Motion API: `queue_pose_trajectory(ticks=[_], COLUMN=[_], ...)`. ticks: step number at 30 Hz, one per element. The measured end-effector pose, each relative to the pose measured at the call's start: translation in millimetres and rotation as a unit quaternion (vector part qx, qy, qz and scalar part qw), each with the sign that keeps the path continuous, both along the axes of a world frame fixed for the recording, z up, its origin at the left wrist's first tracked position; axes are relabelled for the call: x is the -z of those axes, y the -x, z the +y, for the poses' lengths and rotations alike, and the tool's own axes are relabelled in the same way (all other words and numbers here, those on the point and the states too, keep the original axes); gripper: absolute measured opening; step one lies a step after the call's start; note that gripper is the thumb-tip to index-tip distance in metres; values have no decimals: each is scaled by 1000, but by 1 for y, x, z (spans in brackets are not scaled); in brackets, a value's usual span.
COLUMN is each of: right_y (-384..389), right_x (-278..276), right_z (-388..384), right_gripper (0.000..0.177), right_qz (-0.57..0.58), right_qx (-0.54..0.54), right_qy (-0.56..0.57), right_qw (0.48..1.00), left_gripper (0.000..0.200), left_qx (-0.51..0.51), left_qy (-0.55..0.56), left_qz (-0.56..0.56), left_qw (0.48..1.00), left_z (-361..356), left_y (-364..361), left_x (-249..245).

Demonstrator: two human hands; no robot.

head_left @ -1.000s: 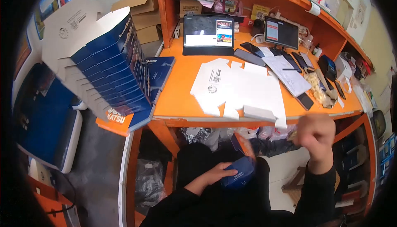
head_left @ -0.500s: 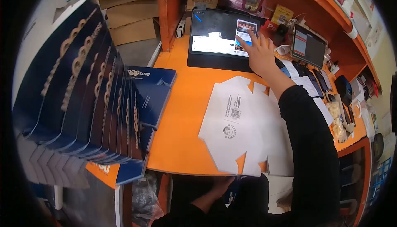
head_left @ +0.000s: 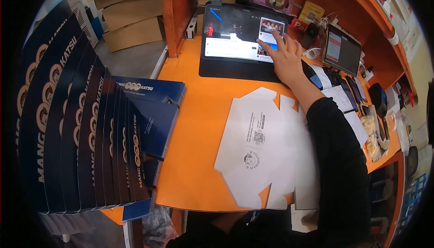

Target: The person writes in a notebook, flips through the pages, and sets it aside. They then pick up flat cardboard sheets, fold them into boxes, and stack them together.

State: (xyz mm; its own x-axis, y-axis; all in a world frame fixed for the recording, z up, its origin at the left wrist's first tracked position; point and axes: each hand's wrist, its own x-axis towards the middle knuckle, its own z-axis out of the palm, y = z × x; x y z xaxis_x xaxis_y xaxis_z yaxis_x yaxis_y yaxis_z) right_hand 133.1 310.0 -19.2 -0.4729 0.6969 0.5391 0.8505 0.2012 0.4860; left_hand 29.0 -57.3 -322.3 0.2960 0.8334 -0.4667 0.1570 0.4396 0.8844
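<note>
My right hand (head_left: 287, 60) reaches over the tablet (head_left: 233, 33), fingers spread and holding nothing, with fingertips at the right part of its lit screen. My left hand (head_left: 228, 221) is low in the frame, below the table's front edge, dark and mostly hidden; its fingers cannot be made out. Between the arms, a flat white die-cut cardboard sheet (head_left: 275, 144) with a printed logo and code lies on the orange table (head_left: 194, 157). Dark blue folded boxes (head_left: 81, 126) stand in a row at the left.
More blue boxes (head_left: 158, 121) lie at the table's left edge. Brown cartons (head_left: 133, 13) are stacked behind. A second tablet (head_left: 341, 51) leans at the back right, near phones, papers (head_left: 339, 98) and cables. An orange shelf post (head_left: 169, 17) rises beside the cartons.
The view has shifted slightly, and the row of blue boxes shows lower and further left. The picture on the tablet differs. My right hand stays at the screen; my left hand is less visible.
</note>
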Motion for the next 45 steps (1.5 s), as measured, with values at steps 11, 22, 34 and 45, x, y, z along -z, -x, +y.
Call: queue_pose_trajectory(ticks=[11,22,34,45], right_y=[12,-35,-100,-136], right_x=[-14,-88,193,198], right_z=[-15,-319,-550,-582], right_gripper=[71,18,47,54], right_qz=[56,50,895,857], right_qx=[-14,-377,184,-95], right_qy=[-3,143,391,332], right_qw=[998,914,113,382], left_gripper=[42,38,35,32], left_qx=[-7,-123,329,53], left_qy=[-10,-46,-314,-568], left_qz=[5,-138,98,306], left_qw=[1000,982,885,762], left_z=[1,-9,-123,-122], left_y=[-1,-1,-37,29], left_x=[5,19,-63,-163])
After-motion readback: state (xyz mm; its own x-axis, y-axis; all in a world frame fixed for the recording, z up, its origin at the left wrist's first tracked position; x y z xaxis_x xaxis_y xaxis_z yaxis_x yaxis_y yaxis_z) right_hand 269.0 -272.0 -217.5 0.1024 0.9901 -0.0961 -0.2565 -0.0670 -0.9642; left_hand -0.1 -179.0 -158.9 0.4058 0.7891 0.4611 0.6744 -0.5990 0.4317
